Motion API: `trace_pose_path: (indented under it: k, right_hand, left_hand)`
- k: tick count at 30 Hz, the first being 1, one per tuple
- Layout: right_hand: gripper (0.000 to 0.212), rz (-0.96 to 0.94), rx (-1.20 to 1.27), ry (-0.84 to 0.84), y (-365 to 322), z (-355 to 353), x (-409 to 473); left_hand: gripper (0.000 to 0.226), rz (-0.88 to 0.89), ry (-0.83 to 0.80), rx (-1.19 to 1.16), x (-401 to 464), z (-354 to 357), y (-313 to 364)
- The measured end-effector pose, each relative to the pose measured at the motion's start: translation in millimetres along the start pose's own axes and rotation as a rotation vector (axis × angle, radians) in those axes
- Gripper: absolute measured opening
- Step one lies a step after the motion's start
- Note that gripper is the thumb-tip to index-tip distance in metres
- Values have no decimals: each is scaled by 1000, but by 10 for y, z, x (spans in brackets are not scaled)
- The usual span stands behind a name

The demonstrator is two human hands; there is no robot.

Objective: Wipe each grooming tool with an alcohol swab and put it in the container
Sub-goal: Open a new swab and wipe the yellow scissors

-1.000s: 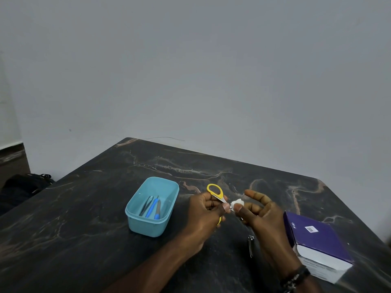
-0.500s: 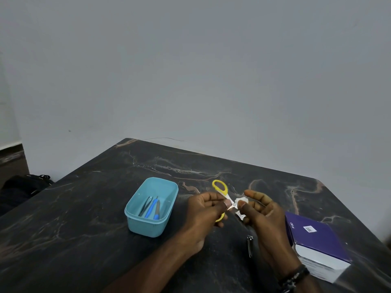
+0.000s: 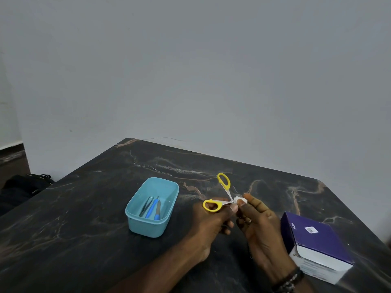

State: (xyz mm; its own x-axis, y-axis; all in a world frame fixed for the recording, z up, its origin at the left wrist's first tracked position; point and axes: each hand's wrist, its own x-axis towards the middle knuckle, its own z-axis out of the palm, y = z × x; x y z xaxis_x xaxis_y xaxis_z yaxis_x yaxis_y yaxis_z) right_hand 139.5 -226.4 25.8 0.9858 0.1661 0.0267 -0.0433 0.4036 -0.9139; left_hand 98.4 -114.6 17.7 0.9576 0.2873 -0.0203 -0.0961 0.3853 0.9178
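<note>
container [image 3: 135, 216] holds three tools [image 3: 152, 208]; hands grip one scissors [image 3: 224, 196].

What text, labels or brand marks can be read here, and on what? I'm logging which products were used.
Purple-and-white cardboard box, purple top: small white mark near its far corner, too blurred to read.
Same box: small white sticker, perhaps a code, unreadable.
Same box, white front: faint lines of print, too blurred to read.
Nothing legible elsewhere.
</note>
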Motion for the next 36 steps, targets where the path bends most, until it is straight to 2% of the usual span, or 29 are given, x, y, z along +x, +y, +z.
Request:
trace_pose_path:
  k: [3, 8, 15, 22, 27, 36]
  right_hand:
    - [24, -8, -39, -2, 11, 32, -32]
    - [27, -35, -66, 24, -21, 42, -47]
    - [21, -62, -59, 83, -76, -2, -29]
    - [6, -242, -249, 51, -145, -40, -33]
    - [7, -253, -275, 43, -98, -27, -22]
    - [10, -274, -294, 38, -87, -31, -13]
  left_hand:
    - [8, 18, 56, -7, 16, -15, 16]
    - [17, 7, 93, -38, 39, -18, 26]
    - [6, 48, 140, -115, 91, -79, 117]
    - [18, 23, 14, -20, 63, -71, 136]
    - [15, 33, -29, 96, 63, -79, 109]
    - [10, 40, -49, 112, 42, -63, 133]
